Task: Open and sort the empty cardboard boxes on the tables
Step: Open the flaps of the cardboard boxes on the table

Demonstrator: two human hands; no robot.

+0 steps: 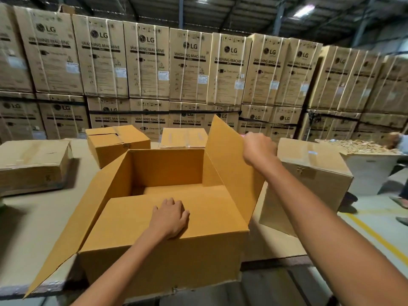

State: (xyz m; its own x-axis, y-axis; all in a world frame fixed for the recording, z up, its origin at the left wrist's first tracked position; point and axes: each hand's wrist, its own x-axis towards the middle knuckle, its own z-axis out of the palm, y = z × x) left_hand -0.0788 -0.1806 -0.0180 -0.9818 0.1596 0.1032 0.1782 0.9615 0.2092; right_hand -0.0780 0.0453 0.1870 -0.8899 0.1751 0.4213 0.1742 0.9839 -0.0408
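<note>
Hands both on one open box, which sits at the near edge of the table, directly ahead. Left hand lies palm down on the near flap, fingers spread and fairly straight, pressing and gripping nothing; that flap is folded inward over the opening. Right hand is up and further out, fingers curled tight over the top edge of the right flap, which stands raised and tilts outward. Left flap, away to the left of the left hand, is splayed out and down toward the tabletop. Box interior beyond the left hand is visible as bare cardboard. Beyond the left hand and slightly left, a smaller brown box with a partly lifted top flap stands just behind the open one; next to it, straight ahead, a low flat box. Far left of the left hand, well apart, a pale worn box. Just right of the right forearm, a closed taped box crowds the raised flap. Further right, a white bin heaped with scraps, and a yellow floor line below it. Stacked washing-machine cartons wall off everything behind the table.
</note>
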